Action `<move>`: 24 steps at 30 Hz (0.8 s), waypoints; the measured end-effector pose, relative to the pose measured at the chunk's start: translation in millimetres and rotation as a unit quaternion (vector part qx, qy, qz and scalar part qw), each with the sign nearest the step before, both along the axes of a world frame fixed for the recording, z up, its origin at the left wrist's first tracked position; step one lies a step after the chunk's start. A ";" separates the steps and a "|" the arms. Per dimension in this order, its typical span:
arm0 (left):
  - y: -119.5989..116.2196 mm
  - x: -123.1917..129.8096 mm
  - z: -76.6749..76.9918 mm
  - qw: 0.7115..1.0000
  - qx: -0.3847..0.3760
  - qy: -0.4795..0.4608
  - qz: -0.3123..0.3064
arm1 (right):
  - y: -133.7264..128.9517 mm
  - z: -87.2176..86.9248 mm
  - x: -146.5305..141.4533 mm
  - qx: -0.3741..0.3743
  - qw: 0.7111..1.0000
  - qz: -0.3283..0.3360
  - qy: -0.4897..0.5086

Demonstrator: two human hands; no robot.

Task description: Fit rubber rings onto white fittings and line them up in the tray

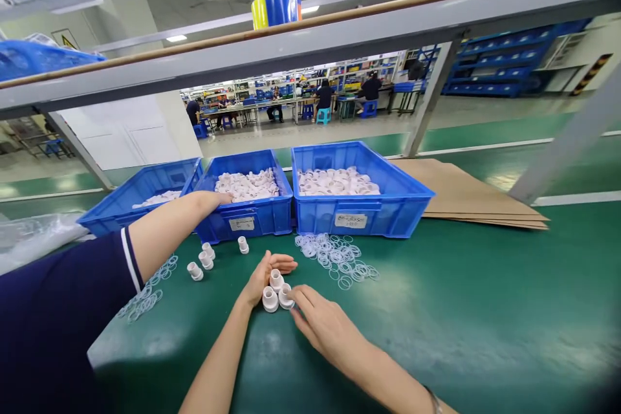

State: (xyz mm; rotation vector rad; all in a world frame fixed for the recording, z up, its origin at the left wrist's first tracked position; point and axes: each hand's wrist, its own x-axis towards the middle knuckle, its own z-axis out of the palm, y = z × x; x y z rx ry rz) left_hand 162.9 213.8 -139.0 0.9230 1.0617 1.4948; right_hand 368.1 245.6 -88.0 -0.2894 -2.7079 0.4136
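Three white plastic fittings [270, 299] stand upright in a tight cluster on the green tabletop [436, 310]. My left hand [266, 275] curves around the back and left side of the cluster, fingers stretched out to the right, gripping nothing. At the cluster's right, my right hand [320, 323] has its thumb and fingertips at the rightmost fitting [286, 296], fingers apart; whether it grips the fitting is hard to tell. Behind my hands lies a loose pile of thin clear rings [339, 259].
Blue bins [359, 207] of white parts line the back. A co-worker's arm [169, 223] reaches from the left into the middle bin [242, 210]. Several fittings [206, 259] and more rings [145, 297] lie left. Cardboard sheets [470, 194] lie back right, beneath a metal shelf frame [310, 35].
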 end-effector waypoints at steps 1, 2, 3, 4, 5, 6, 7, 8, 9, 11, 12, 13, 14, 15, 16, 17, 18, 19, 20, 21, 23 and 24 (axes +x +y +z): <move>0.7 -0.3 -0.5 1.000 0.001 -0.001 -0.002 | 0.9 -6.0 -12.3 0.017 1.000 -0.013 0.004; 1.5 -0.6 -1.1 1.000 0.001 -0.004 -0.004 | 2.3 -11.8 -22.6 0.031 0.999 -0.028 0.006; 2.3 -0.8 -1.6 1.000 0.000 -0.007 -0.005 | 3.9 -16.6 -31.2 0.041 0.998 -0.042 0.002; 3.1 -1.0 -2.2 1.000 -0.002 -0.011 -0.007 | 5.7 -20.0 -38.2 0.049 0.997 -0.055 -0.008; 3.7 -1.0 -2.6 1.000 -0.003 -0.017 -0.008 | 7.3 -21.8 -43.9 0.056 0.996 -0.068 -0.023; 4.1 -0.9 -2.7 1.000 -0.005 -0.023 -0.010 | 8.7 -22.2 -48.6 0.062 0.994 -0.077 -0.038; 4.2 -0.7 -2.6 1.000 -0.007 -0.026 -0.011 | 9.8 -21.4 -52.7 0.068 0.993 -0.085 -0.053; 4.2 -0.3 -2.1 1.000 -0.009 -0.027 -0.013 | 10.5 -20.0 -56.5 0.073 0.991 -0.093 -0.064; 3.9 0.1 -1.2 0.999 -0.010 -0.027 -0.013 | 10.8 -18.4 -60.1 0.077 0.990 -0.098 -0.071; 3.0 1.1 1.2 1.000 -0.013 -0.024 -0.012 | 10.5 -15.8 -67.5 0.081 0.988 -0.107 -0.079; 2.5 1.6 2.5 1.000 -0.016 -0.022 -0.011 | 9.9 -14.9 -70.8 0.081 0.987 -0.112 -0.084; 1.8 1.9 3.6 1.000 -0.020 -0.020 -0.011 | 9.3 -14.2 -73.5 0.079 0.986 -0.115 -0.088; 1.1 2.0 4.6 0.999 -0.025 -0.019 -0.013 | 8.7 -13.4 -74.8 0.077 0.986 -0.117 -0.092; 0.3 1.8 5.2 0.999 -0.031 -0.017 -0.015 | 8.4 -12.1 -74.1 0.073 0.986 -0.115 -0.096; -0.7 1.3 5.5 0.999 -0.034 -0.010 -0.018 | 8.9 -10.2 -70.5 0.068 0.987 -0.111 -0.098; -1.8 0.7 5.5 0.999 -0.034 0.000 -0.021 | 10.3 -7.5 -63.4 0.061 0.987 -0.105 -0.100; -3.1 -0.2 5.2 0.999 -0.032 0.012 -0.023 | 13.0 -4.0 -52.2 0.053 0.988 -0.101 -0.101; -4.4 -1.1 4.7 0.999 -0.030 0.025 -0.023 | 17.1 0.1 -36.3 0.043 0.989 -0.101 -0.100; -5.7 -2.0 4.0 0.999 -0.029 0.037 -0.023 | 22.5 4.7 -15.5 0.032 0.989 -0.108 -0.097; -6.9 -2.8 3.2 0.998 -0.031 0.045 -0.023 | 29.0 9.5 10.0 0.020 0.988 -0.121 -0.092; -8.7 -4.4 1.8 0.998 -0.042 0.050 -0.023 | 42.9 17.9 74.1 -0.006 0.983 -0.167 -0.076; -9.2 -5.2 1.2 0.997 -0.052 0.052 -0.023 | 48.9 20.8 111.5 -0.019 0.978 -0.200 -0.065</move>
